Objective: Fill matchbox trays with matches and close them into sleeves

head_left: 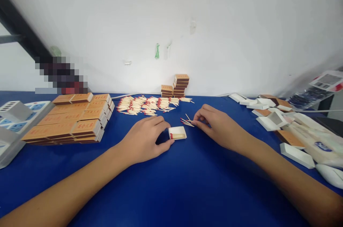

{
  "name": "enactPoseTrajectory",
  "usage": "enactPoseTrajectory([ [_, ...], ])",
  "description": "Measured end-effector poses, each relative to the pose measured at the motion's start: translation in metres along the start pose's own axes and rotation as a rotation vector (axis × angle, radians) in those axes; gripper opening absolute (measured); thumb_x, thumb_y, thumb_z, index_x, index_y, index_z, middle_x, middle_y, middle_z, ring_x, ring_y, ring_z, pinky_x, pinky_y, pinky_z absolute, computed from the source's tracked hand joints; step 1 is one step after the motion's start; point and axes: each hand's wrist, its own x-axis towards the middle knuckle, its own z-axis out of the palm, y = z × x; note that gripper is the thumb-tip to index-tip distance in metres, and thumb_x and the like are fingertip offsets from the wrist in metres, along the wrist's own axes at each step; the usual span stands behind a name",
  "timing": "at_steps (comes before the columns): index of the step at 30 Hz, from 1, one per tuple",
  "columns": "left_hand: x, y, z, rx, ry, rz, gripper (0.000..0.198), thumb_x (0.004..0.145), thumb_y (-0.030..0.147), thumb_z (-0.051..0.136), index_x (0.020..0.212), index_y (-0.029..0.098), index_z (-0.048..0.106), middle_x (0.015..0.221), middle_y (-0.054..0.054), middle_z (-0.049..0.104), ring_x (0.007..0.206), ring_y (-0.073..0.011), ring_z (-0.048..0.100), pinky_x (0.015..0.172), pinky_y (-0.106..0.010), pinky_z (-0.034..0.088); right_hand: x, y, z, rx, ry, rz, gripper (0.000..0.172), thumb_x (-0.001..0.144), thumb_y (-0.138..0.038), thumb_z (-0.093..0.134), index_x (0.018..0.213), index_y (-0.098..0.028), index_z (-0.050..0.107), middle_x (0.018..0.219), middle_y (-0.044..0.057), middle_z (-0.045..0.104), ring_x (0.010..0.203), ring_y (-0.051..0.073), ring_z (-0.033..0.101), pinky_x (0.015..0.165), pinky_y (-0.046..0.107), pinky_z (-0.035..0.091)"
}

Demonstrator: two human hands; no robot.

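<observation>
As the left hand (pixel 146 138) lies on the blue bench (pixel 187 184), its fingers (pixel 164 125) and thumb close on the left end of a small white tray (pixel 178 133). The tray sits flat at bench centre and holds a short row of red-tipped matches. Left hand state: clenched on the tray.

The right hand (pixel 215 124) lies at two o'clock from the tray, palm down. Its fingertips (pixel 197 120) pinch a few loose matches (pixel 187 122), which fan out on the bench just beside the tray's far right corner. Right hand state: grasping the loose matches.

A long heap of matches (pixel 146 105) is spread at eleven to twelve o'clock from the tray, near the wall (pixel 214 23). Behind it, at twelve o'clock, stands a small stack of boxes (pixel 177 86), two uneven piles touching each other.

At nine to ten o'clock, well apart from the left hand, a block of orange matchboxes (pixel 72 118) is laid in neat rows, several layers deep. A white power strip (pixel 16 120) lies beyond it at the bench's left edge.

At two to three o'clock, white empty trays (pixel 268 121) and orange sleeves lie scattered, unsorted. A clear plastic bag (pixel 316 93) rests behind them at the far right. Its contents cannot be made out.
</observation>
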Motion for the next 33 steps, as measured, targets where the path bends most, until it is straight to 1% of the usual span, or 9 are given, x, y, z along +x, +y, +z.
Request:
enactPoseTrajectory([
  [6, 0.000, -0.004, 0.001, 0.001, 0.007, -0.012, 0.023, 0.096, 0.037, 0.069, 0.110, 0.019, 0.069, 0.098, -0.005, 0.069, 0.093, -0.0230, 0.068, 0.079, -0.037, 0.054, -0.003, -0.013, 0.006, 0.016, -0.004, 0.005, 0.011, 0.100, -0.032, 0.063, 0.096, -0.023, 0.069, 0.096, 0.004, 0.063, 0.079, 0.019, 0.063, 0.068, 0.032, 0.048],
  [10, 0.000, -0.004, 0.000, 0.001, 0.007, -0.010, 0.024, 0.096, 0.038, 0.069, 0.111, 0.019, 0.069, 0.099, -0.005, 0.069, 0.094, -0.0231, 0.067, 0.080, -0.037, 0.055, -0.003, -0.012, 0.010, 0.002, -0.033, 0.016, 0.009, 0.098, -0.031, 0.065, 0.094, -0.023, 0.069, 0.094, 0.004, 0.064, 0.077, 0.019, 0.063, 0.065, 0.032, 0.047],
  [16, 0.001, -0.004, 0.001, 0.004, 0.012, -0.004, 0.025, 0.096, 0.038, 0.069, 0.112, 0.019, 0.069, 0.100, -0.006, 0.070, 0.094, -0.0233, 0.068, 0.080, -0.037, 0.055, -0.003, -0.011, 0.010, 0.011, -0.023, 0.035, 0.008, 0.099, -0.030, 0.064, 0.098, -0.024, 0.069, 0.094, 0.004, 0.064, 0.076, 0.018, 0.063, 0.066, 0.031, 0.048],
  [24, 0.000, -0.004, -0.001, 0.007, 0.006, -0.010, 0.024, 0.097, 0.039, 0.068, 0.111, 0.020, 0.069, 0.099, -0.005, 0.070, 0.094, -0.0228, 0.068, 0.079, -0.036, 0.055, -0.003, -0.012, 0.008, 0.020, -0.003, 0.011, 0.012, 0.098, -0.033, 0.064, 0.094, -0.023, 0.069, 0.091, 0.004, 0.063, 0.073, 0.018, 0.061, 0.063, 0.031, 0.047],
  [33, 0.000, -0.003, 0.001, 0.022, 0.009, 0.000, 0.024, 0.097, 0.038, 0.069, 0.112, 0.019, 0.069, 0.100, -0.006, 0.070, 0.094, -0.0232, 0.068, 0.080, -0.036, 0.055, -0.002, -0.010, 0.011, 0.054, -0.043, 0.000, 0.013, 0.100, -0.027, 0.059, 0.093, -0.023, 0.069, 0.092, 0.004, 0.063, 0.072, 0.017, 0.062, 0.063, 0.030, 0.048],
])
